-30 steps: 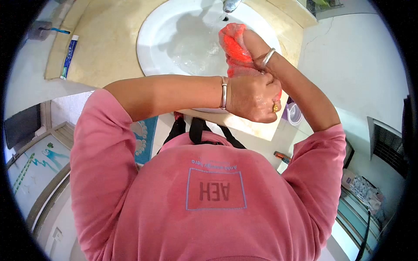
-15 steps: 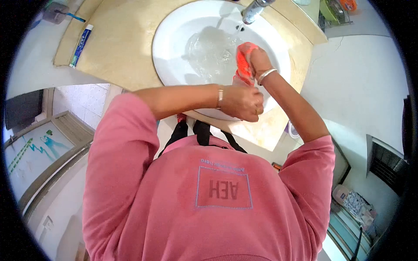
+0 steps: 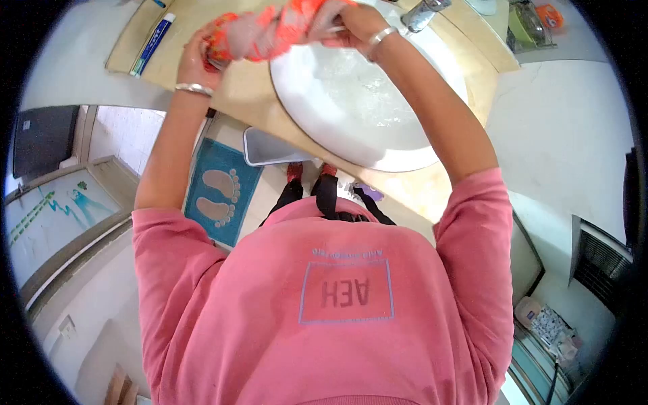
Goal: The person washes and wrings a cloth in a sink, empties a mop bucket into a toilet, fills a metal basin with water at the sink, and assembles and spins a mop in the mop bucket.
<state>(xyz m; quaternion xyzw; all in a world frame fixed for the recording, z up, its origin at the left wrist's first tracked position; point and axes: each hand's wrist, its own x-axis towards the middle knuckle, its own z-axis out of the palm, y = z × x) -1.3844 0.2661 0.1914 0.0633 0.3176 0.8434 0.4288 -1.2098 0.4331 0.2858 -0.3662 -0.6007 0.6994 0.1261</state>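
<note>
Cloth [image 3: 264, 32]: is gripped by left hand [image 3: 197, 59] at 9 o'clock, right hand [image 3: 361, 25] at 3 o'clock
Sink [image 3: 291, 84]: is seen at 1 o'clock

The only view looks from the wearer's head steeply down over the pink shirt [image 3: 337, 283] to the floor mat [image 3: 223, 192], facing the tabletop [image 3: 246, 88] and washbasin [image 3: 378, 94] at the upper edge. It sits close above the chest; the dark, rounded borders seem to come from a very wide lens.

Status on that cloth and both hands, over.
Left hand, right hand: gripping opposite ends. Cloth: twisted, stretched between them above counter and basin. Tube left, clear of cloth.
</note>
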